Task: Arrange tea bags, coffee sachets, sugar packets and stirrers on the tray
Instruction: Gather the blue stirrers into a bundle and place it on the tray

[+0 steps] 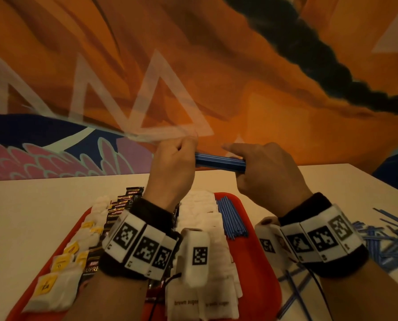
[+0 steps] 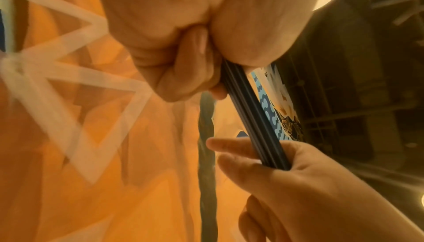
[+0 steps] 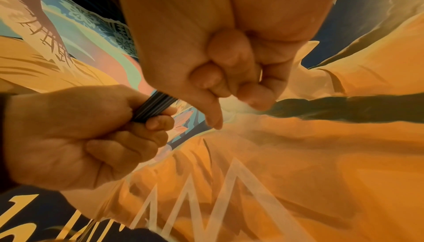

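Tea bags [image 1: 54, 282]: white bags with yellow tags, laid in a column along the left side of the red tray [image 1: 266, 290], running from near to far.
Coffee sachets [image 1: 120, 208]: dark packets overlapping in a row just right of the tea bags, partly hidden by the left wrist.
Left hand [image 1: 170, 167]: raised above the far end of the tray, fingers curled into a fist round the left end of the stirrer bundle [image 1: 220, 161]; in the right wrist view its fingers [image 3: 158, 121] wrap the dark ribbed sticks.
Stirrer bundle: a tight sheaf of blue stirrers, held level in the air between the two hands, well above the table [image 1: 43, 200], its ends buried in the two grips.
Sugar packets [image 1: 200, 302]: white packets, some printed "brown sugar", in a column down the middle of the tray, below and between the wrists.
Stirrers on tray [image 1: 231, 218]: a loose blue row lying right of the sugar packets, near the tray's right edge.
Right hand [image 1: 267, 172]: level with the left one, holding the bundle's right end between curled fingers and thumb; the forefinger points leftward, straight, above the sticks.
Loose stirrers [image 1: 387, 237]: a scattered blue heap on the table to the right of the tray, apart from both hands; a few more lie near the tray's near right corner.
Wall [image 1: 216, 66]: an orange mural with pale triangles behind the table.
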`<action>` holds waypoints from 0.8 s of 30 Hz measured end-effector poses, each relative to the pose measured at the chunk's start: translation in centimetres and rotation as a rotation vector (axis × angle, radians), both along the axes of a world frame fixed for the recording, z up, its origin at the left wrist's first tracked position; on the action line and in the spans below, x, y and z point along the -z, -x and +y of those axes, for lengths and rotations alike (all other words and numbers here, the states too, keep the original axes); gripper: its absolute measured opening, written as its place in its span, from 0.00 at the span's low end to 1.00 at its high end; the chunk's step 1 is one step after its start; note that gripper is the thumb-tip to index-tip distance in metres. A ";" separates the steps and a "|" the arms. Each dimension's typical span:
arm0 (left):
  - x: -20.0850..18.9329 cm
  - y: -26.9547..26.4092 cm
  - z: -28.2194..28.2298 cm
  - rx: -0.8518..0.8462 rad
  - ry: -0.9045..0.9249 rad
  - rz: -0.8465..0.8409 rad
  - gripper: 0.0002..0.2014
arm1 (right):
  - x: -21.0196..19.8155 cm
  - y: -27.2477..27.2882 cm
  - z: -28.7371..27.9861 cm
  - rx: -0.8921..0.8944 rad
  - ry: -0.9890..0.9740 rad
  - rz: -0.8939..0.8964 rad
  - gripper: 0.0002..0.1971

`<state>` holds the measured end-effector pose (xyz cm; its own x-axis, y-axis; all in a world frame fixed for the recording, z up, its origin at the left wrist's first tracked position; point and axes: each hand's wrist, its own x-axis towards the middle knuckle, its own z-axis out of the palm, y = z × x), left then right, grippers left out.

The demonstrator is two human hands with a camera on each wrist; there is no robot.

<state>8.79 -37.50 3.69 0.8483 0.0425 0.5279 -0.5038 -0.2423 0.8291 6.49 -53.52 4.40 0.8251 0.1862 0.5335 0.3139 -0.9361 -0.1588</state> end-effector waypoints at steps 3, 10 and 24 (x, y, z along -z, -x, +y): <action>0.0 0.0 -0.2 -0.049 0.044 -0.038 0.22 | 0.0 0.0 0.1 0.002 0.014 0.000 0.23; -0.2 1.7 -1.8 0.228 0.354 0.174 0.34 | 0.4 0.5 -0.7 0.045 -0.052 0.076 0.20; 0.9 5.1 -5.8 0.465 0.574 0.485 0.15 | 1.3 3.3 -2.2 0.185 -0.089 0.217 0.14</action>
